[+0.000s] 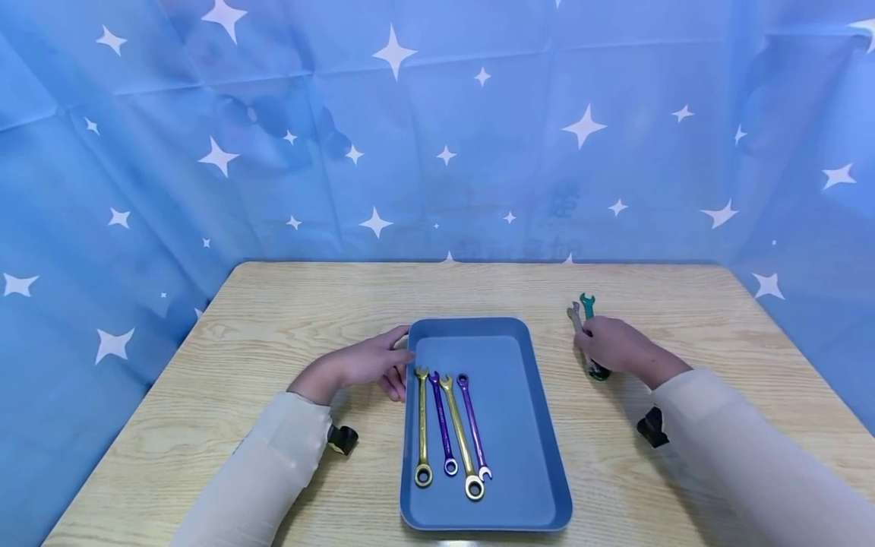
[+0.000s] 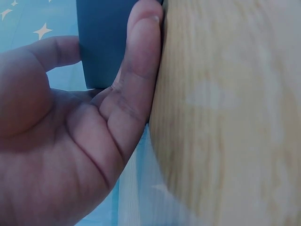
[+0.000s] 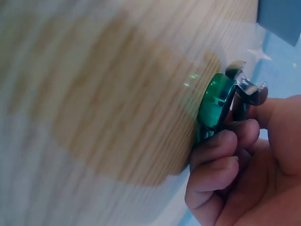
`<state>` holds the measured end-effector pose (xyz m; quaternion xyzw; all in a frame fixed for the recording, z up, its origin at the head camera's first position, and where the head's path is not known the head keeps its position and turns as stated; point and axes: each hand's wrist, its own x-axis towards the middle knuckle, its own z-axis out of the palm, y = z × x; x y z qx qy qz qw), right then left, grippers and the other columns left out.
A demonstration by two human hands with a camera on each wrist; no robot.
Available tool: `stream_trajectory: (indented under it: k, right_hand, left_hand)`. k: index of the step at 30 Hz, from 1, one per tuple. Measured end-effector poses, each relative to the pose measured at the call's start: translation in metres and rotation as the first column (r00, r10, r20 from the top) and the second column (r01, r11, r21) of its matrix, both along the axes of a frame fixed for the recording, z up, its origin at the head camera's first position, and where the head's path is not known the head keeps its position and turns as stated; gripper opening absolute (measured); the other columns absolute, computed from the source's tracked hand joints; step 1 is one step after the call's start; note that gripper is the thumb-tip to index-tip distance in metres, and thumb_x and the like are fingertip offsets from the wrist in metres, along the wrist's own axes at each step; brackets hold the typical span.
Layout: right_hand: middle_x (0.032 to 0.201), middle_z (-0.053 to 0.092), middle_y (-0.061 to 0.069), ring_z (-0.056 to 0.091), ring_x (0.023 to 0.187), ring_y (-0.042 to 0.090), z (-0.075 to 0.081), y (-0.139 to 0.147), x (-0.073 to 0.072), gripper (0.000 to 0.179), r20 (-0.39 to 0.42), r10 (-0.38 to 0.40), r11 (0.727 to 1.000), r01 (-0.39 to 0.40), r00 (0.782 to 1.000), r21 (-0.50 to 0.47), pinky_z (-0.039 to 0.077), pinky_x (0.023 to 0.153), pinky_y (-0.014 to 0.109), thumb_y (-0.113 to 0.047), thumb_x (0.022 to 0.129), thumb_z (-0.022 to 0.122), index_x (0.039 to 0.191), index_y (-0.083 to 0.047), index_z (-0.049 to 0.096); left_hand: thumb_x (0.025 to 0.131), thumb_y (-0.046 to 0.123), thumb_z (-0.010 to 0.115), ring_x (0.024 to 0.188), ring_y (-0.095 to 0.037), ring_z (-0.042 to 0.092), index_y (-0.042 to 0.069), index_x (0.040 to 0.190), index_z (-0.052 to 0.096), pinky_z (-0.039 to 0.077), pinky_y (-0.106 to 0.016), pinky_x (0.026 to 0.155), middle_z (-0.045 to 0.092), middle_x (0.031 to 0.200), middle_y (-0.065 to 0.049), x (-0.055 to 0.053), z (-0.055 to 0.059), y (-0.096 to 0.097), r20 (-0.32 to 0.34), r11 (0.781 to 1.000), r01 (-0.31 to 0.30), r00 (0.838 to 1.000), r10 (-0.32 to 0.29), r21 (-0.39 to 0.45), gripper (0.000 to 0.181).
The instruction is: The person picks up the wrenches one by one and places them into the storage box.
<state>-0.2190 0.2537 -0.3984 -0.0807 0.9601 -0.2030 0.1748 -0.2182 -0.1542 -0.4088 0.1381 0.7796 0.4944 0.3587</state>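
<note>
A blue tray lies on the table with two gold wrenches and two purple wrenches side by side in its left half. At the tray's upper left side, my left hand holds the wall, thumb over the rim and fingers along the outside. To the right of the tray, my right hand grips a green wrench and a silver-grey wrench together. The right wrist view shows the green ring end close over the wood beside a silver open end; the fingers hide the shafts.
The light wooden table extends to both sides of the tray. A blue curtain with white stars hangs behind its far edge. Below each wrist sits a small black camera piece.
</note>
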Motion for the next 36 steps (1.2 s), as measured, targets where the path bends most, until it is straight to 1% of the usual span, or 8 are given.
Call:
stream_trajectory:
  k: [8,11,16,21,25,28,32,36]
  right_hand:
    - [0.058,0.041,-0.001,0.036,0.048,0.013,0.000,-0.002,0.007,0.038,-0.035,0.002,0.999,-0.004,0.999,-0.044,0.037,0.049,0.030,-0.025,0.109,0.038,0.075,-0.010,0.049]
    - [0.059,0.042,0.000,0.037,0.048,0.014,0.001,-0.004,0.010,0.037,-0.048,-0.009,0.998,0.006,0.999,-0.060,0.038,0.049,0.031,-0.025,0.108,0.039,0.076,-0.010,0.049]
    - [0.060,0.042,0.001,0.037,0.048,0.015,0.003,-0.008,0.014,0.034,-0.069,-0.031,0.996,0.025,0.997,-0.090,0.037,0.048,0.031,-0.024,0.107,0.040,0.078,-0.008,0.049]
    - [0.059,0.040,0.000,0.036,0.049,0.016,0.006,-0.011,0.017,0.035,-0.084,-0.044,0.990,0.032,0.996,-0.135,0.036,0.047,0.032,-0.024,0.107,0.042,0.076,-0.009,0.047]
    - [0.059,0.038,0.000,0.035,0.048,0.016,0.007,-0.012,0.020,0.036,-0.087,-0.041,0.985,0.026,0.995,-0.168,0.037,0.049,0.032,-0.025,0.108,0.042,0.076,-0.010,0.045]
    - [0.057,0.036,-0.001,0.034,0.047,0.016,0.008,-0.014,0.023,0.036,-0.082,-0.039,0.977,0.021,0.996,-0.212,0.037,0.049,0.033,-0.024,0.108,0.041,0.075,-0.010,0.043]
    - [0.053,0.036,-0.002,0.034,0.045,0.014,0.012,-0.020,0.028,0.037,-0.067,-0.052,0.957,0.030,0.996,-0.289,0.038,0.047,0.032,-0.024,0.108,0.042,0.075,-0.009,0.043]
    - [0.053,0.039,-0.003,0.037,0.045,0.014,0.017,-0.027,0.033,0.038,-0.066,-0.062,0.934,0.035,0.996,-0.357,0.038,0.046,0.032,-0.027,0.108,0.045,0.075,-0.007,0.049]
  left_hand:
    - [0.107,0.026,0.042,0.071,-0.024,0.070,0.026,0.162,0.007,0.063,-0.039,0.072,0.068,0.085,-0.017,0.001,0.001,0.001,0.002,1.000,0.005,1.000,-0.005,0.003,0.065]
    - [0.107,0.025,0.042,0.070,-0.024,0.070,0.026,0.161,0.009,0.063,-0.039,0.072,0.069,0.085,-0.017,0.001,0.002,0.001,-0.006,1.000,0.009,1.000,-0.009,0.008,0.063]
    - [0.108,0.025,0.041,0.071,-0.024,0.070,0.027,0.161,0.009,0.063,-0.040,0.072,0.068,0.085,-0.017,0.001,0.002,0.002,-0.003,1.000,0.012,1.000,-0.012,0.006,0.063]
    - [0.108,0.025,0.041,0.070,-0.024,0.070,0.027,0.161,0.011,0.063,-0.040,0.071,0.069,0.084,-0.016,0.000,0.002,0.002,-0.010,1.000,0.019,1.000,-0.019,0.015,0.061]
    - [0.108,0.025,0.041,0.070,-0.024,0.070,0.026,0.162,0.008,0.063,-0.040,0.072,0.069,0.084,-0.017,0.001,0.002,0.002,-0.004,1.000,0.017,1.000,-0.017,0.011,0.063]
    - [0.107,0.025,0.042,0.070,-0.024,0.070,0.027,0.162,0.007,0.063,-0.040,0.072,0.069,0.085,-0.017,0.001,0.002,0.002,-0.001,1.000,0.013,1.000,-0.013,0.007,0.064]
    - [0.107,0.026,0.042,0.071,-0.024,0.070,0.027,0.162,0.008,0.063,-0.039,0.072,0.070,0.085,-0.017,0.000,0.001,0.001,-0.002,1.000,0.010,1.000,-0.010,0.007,0.064]
    - [0.107,0.026,0.042,0.071,-0.024,0.070,0.028,0.162,0.007,0.063,-0.039,0.072,0.070,0.085,-0.017,0.000,0.000,0.001,-0.005,1.000,0.012,1.000,-0.012,0.008,0.065]
